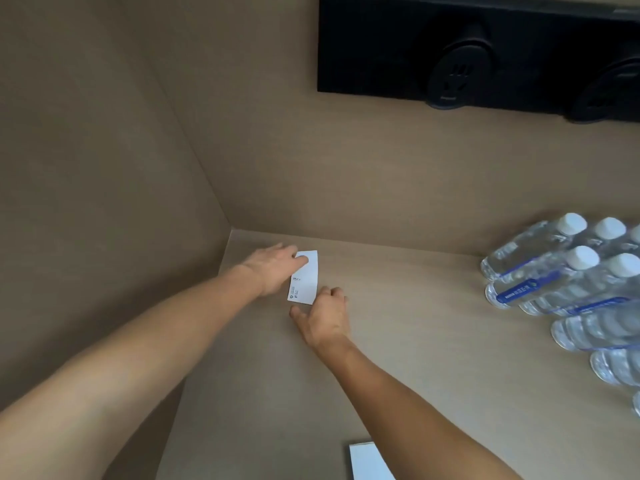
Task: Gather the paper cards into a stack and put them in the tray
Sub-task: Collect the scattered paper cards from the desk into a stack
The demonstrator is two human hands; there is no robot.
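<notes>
My left hand point(273, 271) and right hand point(325, 320) flank the card point(304, 278) near the corner; bottles point(568, 282) stand far right.

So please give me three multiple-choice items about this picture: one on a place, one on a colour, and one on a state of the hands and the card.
1. Where do the water bottles stand?
A. at the right side of the counter
B. in the left corner
C. under the card

2. What colour are the bottle caps?
A. red
B. white
C. green

3. How is the white card held?
A. it lies alone, no hand near it
B. the right hand alone lifts it high
C. the left hand has fingers on its upper end, and the right hand meets its lower corner

Answers: 1 A, the bottles cluster at the right edge of the counter. 2 B, every cap visible is white. 3 C, both hands touch the card near the left corner; whether it is lifted off the counter cannot be told.
</notes>
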